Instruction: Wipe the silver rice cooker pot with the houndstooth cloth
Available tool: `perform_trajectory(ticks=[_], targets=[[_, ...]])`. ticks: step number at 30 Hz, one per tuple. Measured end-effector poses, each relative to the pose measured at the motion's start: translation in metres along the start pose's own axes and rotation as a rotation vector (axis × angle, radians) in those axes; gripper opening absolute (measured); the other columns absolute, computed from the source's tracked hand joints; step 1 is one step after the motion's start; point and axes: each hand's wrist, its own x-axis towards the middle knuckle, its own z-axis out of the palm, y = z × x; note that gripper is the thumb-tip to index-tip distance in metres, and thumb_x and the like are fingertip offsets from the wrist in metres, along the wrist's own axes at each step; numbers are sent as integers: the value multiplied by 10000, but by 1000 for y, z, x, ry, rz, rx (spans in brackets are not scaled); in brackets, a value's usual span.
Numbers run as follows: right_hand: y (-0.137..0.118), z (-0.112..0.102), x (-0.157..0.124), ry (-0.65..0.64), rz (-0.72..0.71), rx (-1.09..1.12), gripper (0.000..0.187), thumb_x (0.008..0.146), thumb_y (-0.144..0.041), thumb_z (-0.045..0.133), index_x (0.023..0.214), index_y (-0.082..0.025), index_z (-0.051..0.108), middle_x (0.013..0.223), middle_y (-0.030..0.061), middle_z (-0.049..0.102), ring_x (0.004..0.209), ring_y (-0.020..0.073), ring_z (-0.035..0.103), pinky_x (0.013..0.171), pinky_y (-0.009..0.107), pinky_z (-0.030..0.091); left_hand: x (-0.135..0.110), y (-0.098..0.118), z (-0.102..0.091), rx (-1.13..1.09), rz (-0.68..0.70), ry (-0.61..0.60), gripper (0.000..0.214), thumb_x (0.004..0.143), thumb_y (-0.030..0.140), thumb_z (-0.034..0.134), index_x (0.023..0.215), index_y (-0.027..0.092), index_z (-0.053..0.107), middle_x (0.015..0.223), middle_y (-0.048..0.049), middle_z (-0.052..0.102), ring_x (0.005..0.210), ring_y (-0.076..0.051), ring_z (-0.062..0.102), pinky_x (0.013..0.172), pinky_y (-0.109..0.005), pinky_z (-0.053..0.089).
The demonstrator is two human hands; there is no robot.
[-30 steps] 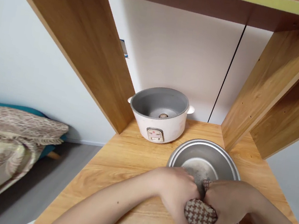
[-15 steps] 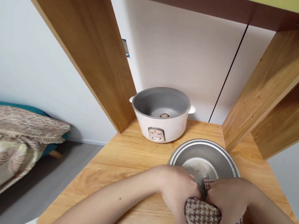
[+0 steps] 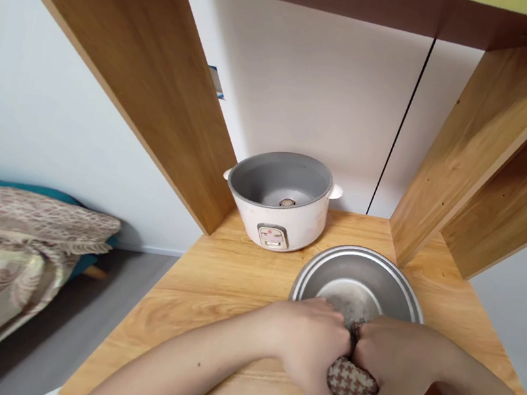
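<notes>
A round grey metal inner pot [image 3: 399,285] of a rice cooker sits at the right front of the wooden tabletop. Over its near rim lies a brown and white houndstooth cloth [image 3: 351,385]. My left hand [image 3: 317,351] is closed on the cloth and near rim, thumb outside and fingers curled toward the inside. Right beside it, my right hand [image 3: 393,369] grips the cloth and rim the same way. The two hands nearly touch, and they hide the pot's near side. Behind and to the left stands the white rice cooker body [image 3: 284,224], with no pot in it.
Wooden uprights [image 3: 161,90] flank the tabletop [image 3: 211,282] on the left and right [image 3: 479,144]. A shelf [image 3: 332,0] crosses overhead. White wall panels [image 3: 319,87] stand behind. A blanket-covered bed [image 3: 14,239] is at the far left, beyond the table's edge.
My hands have drawn closer together on the near rim, bunching the cloth between them. The pot and cooker body stay about where they were; the view has shifted slightly.
</notes>
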Motion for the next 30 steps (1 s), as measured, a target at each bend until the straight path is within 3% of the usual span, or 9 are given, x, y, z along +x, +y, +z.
perform_trajectory(ticks=[6,11,15,22,30], targets=[[-1,-5,2,-126,86,65,568,622,-727,668,769,-186,761,644,18,649,583,172,521,618,291,428,3,0,4,-62,-37,-94,599,609,806,652,680,216,730,586,-48,696,473,-178,548,530,-312,468],[3,-2,3,-54,-16,17,564,650,-730,646,714,-179,745,597,17,629,531,156,470,587,293,404,3,-2,2,-88,-12,-75,566,609,777,678,694,220,728,590,-31,686,487,-163,538,548,-296,472],[3,-1,2,-11,7,17,549,621,-733,662,693,-193,736,566,1,603,510,151,448,564,295,383,2,-1,1,-53,-3,-50,573,609,777,684,712,216,744,597,-38,696,489,-172,553,561,-305,481],[-6,-8,1,-196,158,97,531,621,-709,674,741,-197,747,600,4,596,583,184,531,625,300,430,5,-1,3,-43,-33,-106,629,621,829,626,712,222,761,583,-51,705,492,-192,574,546,-320,472],[4,-1,2,-3,15,60,507,604,-703,691,682,-203,720,584,-13,592,538,147,470,578,276,397,4,-2,1,-44,49,8,531,624,747,703,697,223,749,586,-26,701,474,-155,519,548,-295,446]])
